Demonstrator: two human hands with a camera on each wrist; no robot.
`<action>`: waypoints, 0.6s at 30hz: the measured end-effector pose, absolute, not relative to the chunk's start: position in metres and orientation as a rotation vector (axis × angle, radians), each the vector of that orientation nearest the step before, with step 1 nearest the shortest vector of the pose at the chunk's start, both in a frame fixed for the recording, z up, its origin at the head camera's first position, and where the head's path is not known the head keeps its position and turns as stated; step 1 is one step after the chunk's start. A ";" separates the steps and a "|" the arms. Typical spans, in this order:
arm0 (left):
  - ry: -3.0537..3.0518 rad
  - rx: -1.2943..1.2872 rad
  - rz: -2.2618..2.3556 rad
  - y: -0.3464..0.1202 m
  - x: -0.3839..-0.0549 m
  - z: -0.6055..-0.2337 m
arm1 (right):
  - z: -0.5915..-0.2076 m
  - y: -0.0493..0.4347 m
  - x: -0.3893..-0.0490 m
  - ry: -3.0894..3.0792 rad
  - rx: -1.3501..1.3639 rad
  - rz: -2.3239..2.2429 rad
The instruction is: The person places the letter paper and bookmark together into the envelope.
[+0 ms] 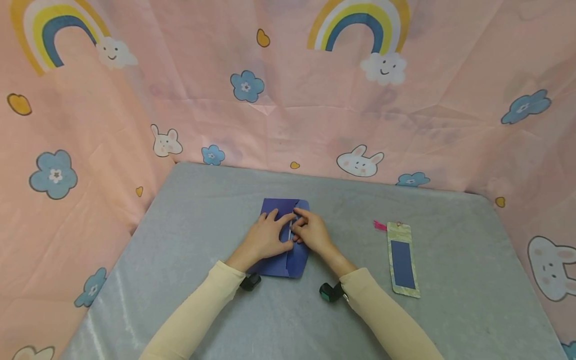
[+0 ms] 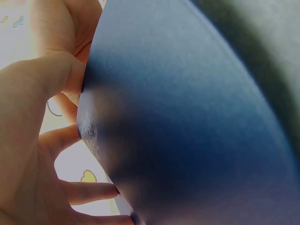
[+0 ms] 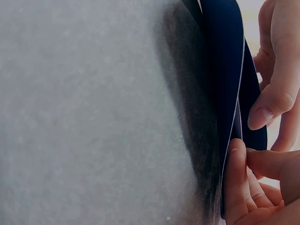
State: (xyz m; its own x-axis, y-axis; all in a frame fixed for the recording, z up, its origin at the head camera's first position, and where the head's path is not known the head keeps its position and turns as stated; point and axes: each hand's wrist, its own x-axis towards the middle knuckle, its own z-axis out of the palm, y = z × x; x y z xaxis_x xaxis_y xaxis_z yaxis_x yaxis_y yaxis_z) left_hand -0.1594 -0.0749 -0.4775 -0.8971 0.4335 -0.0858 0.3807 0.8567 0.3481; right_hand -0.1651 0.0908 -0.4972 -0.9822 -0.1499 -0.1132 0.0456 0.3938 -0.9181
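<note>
A dark blue envelope (image 1: 274, 267) lies on the table with its flap (image 1: 299, 262) folded out to the right. Spread across the envelope's body, my left hand (image 1: 267, 236) presses on it with its fingertips and thumb. My right hand (image 1: 313, 234) is at the flap's fold line, thumb and fingers pinching an edge there. In the right wrist view, the right hand's fingers (image 3: 236, 178) curl at the thin edge of the flap, and the left thumb (image 3: 269, 110) touches the paper just above. The left wrist view shows mostly the envelope's blue surface (image 2: 187, 117), close and blurred.
To the right lies a green-patterned bookmark-like strip (image 1: 392, 233) with a dark blue panel and a pink tassel (image 1: 380, 226). The grey cloth-covered table (image 1: 202, 200) meets a pink printed curtain (image 1: 292, 130) at its back and sides.
</note>
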 end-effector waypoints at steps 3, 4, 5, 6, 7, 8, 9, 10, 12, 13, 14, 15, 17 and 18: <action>2.867 0.627 0.490 -0.075 -0.160 -0.478 | -0.497 0.091 -0.166 2.470 -0.095 -1.627; 2.865 0.625 0.486 -0.075 -0.160 -0.478 | -0.497 0.091 -0.166 2.466 -0.095 -1.630; 2.863 0.623 0.483 -0.075 -0.160 -0.478 | -0.497 0.091 -0.166 2.463 -0.098 -1.632; 2.862 0.622 0.479 -0.075 -0.160 -0.478 | -0.497 0.092 -0.166 2.463 -0.103 -1.631; 2.864 0.623 0.477 -0.075 -0.160 -0.478 | -0.497 0.092 -0.166 2.460 -0.104 -1.633; 2.865 0.624 0.475 -0.075 -0.160 -0.478 | -0.497 0.092 -0.166 2.458 -0.106 -1.636; 2.864 0.625 0.469 -0.075 -0.160 -0.478 | -0.498 0.092 -0.165 2.455 -0.107 -1.638; 2.868 0.630 0.471 -0.075 -0.160 -0.478 | -0.498 0.093 -0.165 2.456 -0.108 -1.638; 2.871 0.637 0.473 -0.075 -0.159 -0.478 | -0.498 0.093 -0.165 2.461 -0.108 -1.636; 2.872 0.640 0.474 -0.075 -0.159 -0.478 | -0.498 0.093 -0.165 2.463 -0.106 -1.635; 2.872 0.641 0.473 -0.075 -0.159 -0.478 | -0.499 0.093 -0.165 2.467 -0.107 -1.634; 2.874 0.643 0.477 -0.076 -0.159 -0.477 | -0.499 0.093 -0.165 2.472 -0.107 -1.631; 2.873 0.642 0.483 -0.075 -0.159 -0.478 | -0.499 0.093 -0.164 2.479 -0.107 -1.625; 2.872 0.641 0.482 -0.075 -0.159 -0.477 | -0.499 0.093 -0.164 2.479 -0.105 -1.625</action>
State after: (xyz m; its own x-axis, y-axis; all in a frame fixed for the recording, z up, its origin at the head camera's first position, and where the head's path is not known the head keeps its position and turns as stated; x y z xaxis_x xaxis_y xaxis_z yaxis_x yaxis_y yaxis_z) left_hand -0.1586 -0.0754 -0.4774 -0.8954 0.4372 -0.0844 0.3857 0.8563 0.3435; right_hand -0.1641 0.0929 -0.4986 -0.9822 -0.1539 -0.1073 0.0370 0.4017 -0.9150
